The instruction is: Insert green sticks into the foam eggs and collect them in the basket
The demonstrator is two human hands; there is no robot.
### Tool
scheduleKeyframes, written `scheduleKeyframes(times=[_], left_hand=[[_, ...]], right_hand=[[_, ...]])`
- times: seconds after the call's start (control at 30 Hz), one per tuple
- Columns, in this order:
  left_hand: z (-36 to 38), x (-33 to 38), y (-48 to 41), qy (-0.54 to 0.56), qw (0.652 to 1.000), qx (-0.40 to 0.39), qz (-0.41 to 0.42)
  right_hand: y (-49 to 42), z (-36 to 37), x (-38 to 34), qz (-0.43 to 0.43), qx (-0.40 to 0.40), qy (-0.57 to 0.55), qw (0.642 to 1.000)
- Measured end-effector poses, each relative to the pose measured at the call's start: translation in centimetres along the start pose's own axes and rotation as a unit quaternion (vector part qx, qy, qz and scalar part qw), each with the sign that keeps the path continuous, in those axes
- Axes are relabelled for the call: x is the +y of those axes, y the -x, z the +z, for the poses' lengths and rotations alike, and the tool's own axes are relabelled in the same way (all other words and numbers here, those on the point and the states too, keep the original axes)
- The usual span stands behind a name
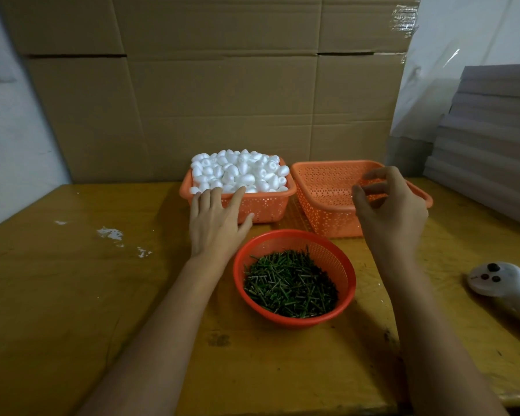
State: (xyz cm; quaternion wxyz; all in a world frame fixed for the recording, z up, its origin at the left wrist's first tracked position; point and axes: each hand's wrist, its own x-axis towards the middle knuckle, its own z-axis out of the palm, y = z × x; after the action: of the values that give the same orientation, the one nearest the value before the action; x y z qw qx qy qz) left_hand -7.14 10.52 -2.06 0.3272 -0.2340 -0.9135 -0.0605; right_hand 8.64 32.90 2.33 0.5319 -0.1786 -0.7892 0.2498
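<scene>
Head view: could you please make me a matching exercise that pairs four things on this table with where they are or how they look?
Things:
1. foam eggs
2. green sticks
3. left hand
4. right hand

Places or states:
A. in the round red basket
B. fingers loosely curled, over the right orange basket
C. heaped in the left orange basket
D. fingers straight, at the left orange basket's near rim

Pairs: 1-C; 2-A; 3-D; 4-B

No readable text, labels, numbers anywhere
</scene>
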Motion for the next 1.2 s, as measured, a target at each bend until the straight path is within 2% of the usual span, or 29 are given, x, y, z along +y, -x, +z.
scheduleKeyframes(times=[0.93, 1.2], left_hand=[[-0.62, 0.2, 0.04, -0.01, 0.999, 0.009, -0.033], [-0.66, 0.15, 0.0, 0.038, 0.999, 0.016, -0.029]], right_hand=[[0.14, -0.38, -0.85, 0.005, 0.008, -0.023, 1.0], [0.15, -0.22, -0.69, 0.002, 0.007, -0.027, 1.0]])
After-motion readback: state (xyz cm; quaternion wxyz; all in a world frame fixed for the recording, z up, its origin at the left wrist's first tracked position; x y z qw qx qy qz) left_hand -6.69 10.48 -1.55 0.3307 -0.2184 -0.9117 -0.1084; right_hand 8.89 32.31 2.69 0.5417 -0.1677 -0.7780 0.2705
